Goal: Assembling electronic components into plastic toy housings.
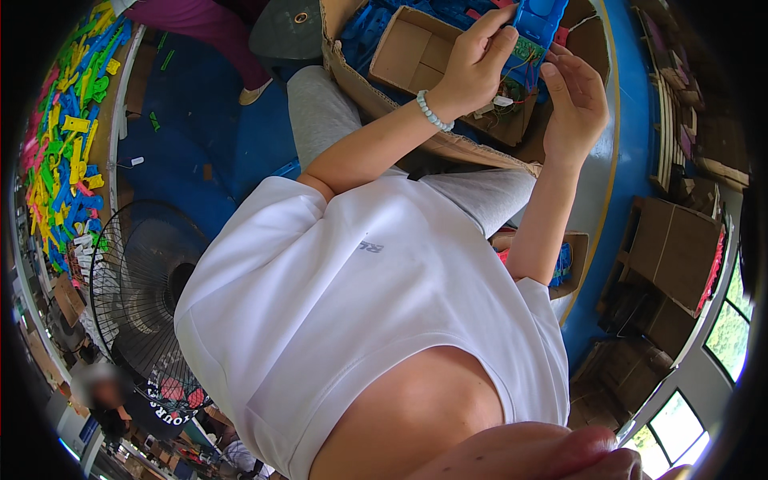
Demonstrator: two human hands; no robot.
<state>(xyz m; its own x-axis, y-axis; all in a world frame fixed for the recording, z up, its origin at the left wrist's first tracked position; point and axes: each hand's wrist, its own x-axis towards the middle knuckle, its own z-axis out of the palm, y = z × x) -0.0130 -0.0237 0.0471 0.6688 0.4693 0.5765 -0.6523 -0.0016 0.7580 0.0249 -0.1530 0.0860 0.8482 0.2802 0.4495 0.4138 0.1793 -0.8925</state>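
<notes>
At the top right, my left hand (482, 60) has thumb and fingers closed on the edge of a blue plastic housing (546, 18). A green circuit board (526, 50) shows at the housing's lower end, with thin coloured wires hanging from it. A small white connector (502, 102) hangs among the wires below. Beside the board, my right hand (578, 100) has its fingers curled and its thumb close to the index finger. Whatever lies between those fingertips is too small to make out. Both hands are above an open cardboard box.
The large cardboard box (448, 144) holds a smaller box (408, 50) and blue plastic parts (360, 40). Colourful plastic pieces (76, 124) cover a table at the left. A black fan (144, 288) stands near my left side. Another person's purple-trousered leg (212, 36) is beyond. Cartons (672, 248) stand right.
</notes>
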